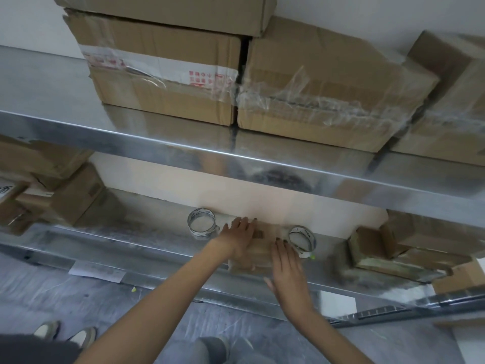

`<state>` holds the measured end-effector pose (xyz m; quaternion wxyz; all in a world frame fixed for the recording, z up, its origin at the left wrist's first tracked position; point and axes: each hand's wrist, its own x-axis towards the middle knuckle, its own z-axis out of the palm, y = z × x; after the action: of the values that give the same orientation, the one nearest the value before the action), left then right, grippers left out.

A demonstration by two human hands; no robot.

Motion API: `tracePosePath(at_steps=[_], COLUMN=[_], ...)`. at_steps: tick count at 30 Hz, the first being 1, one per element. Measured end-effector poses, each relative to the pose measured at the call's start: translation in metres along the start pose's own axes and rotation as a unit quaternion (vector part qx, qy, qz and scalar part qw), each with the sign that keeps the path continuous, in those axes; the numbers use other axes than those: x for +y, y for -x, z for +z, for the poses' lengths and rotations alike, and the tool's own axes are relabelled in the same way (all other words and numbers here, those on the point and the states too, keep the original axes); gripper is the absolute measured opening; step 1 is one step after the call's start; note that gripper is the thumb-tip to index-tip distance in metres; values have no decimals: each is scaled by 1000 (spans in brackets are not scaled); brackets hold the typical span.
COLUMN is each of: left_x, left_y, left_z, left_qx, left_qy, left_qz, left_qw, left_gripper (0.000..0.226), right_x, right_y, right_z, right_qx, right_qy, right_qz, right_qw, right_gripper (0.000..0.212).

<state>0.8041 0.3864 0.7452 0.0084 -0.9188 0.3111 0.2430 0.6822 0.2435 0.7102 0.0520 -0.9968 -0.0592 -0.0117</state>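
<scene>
Parcel (262,254) of brown card flat on lower shelf (157,245), between left tape roll (202,223) and right tape roll (301,239). Left hand (237,233) resting on its left top, fingers straight; right hand (287,264) flat along its right edge, fingers straight, nothing gripped.

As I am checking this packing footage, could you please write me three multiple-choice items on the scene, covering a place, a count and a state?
1. Where does the parcel lie? A on the floor; B on the upper shelf; C between the tape rolls.
2. How many tape rolls are on the lower shelf? A one; B two; C four.
3. How do the left hand and right hand lie? A on the parcel, fingers straight; B each gripping a roll; C hanging idle.
Answers: 1 C, a roll stands on either side; 2 B, two rings show; 3 A, both touch the parcel uncurled.
</scene>
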Motion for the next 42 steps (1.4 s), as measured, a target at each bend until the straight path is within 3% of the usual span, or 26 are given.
tracePosePath(at_steps=[6, 14, 16, 19, 22, 25, 27, 32, 35, 39, 42], left_x=[9, 12, 8, -3, -10, -7, -1, 0, -1, -2, -2], left_y=[3, 6, 10, 14, 10, 4, 1, 2, 4, 10, 11], left_z=[26, 40, 39, 27, 8, -5, -4, 4, 6, 15, 15], left_qx=[67, 136, 168, 235, 191, 86, 56, 70, 82, 114, 129], left_qy=[-29, -24, -37, -45, -76, -64, -38, -48, -56, -59, -60], left_qz=[19, 27, 32, 24, 34, -7, -5, 2, 21, 34, 42], left_qw=[997, 990, 985, 971, 978, 994, 998, 996, 995, 991, 989], left_gripper=[120, 114, 114, 113, 105, 109, 115, 114, 113, 108, 107], right_x=[12, 29, 31, 23, 10, -3, -7, 3, 9, 12, 15], right_y=[8, -55, -63, -62, -50, -33, -24, -22, -42, -82, -101], right_z=[0, -43, -46, -40, -25, -14, -15, -33, -48, -59, -67], right_qx=[21, -203, -182, -59, -39, -49, -40, -21, -85, -227, -302], right_qy=[42, 35, 9, 2, 25, 52, 47, 50, 53, 76, 46], right_qz=[-21, -31, -39, -52, -16, 13, 21, -4, -33, -46, -45], right_qw=[999, 978, 983, 997, 999, 997, 998, 999, 994, 970, 951], right_gripper=[78, 110, 111, 92, 101, 116, 111, 83, 74, 70, 74])
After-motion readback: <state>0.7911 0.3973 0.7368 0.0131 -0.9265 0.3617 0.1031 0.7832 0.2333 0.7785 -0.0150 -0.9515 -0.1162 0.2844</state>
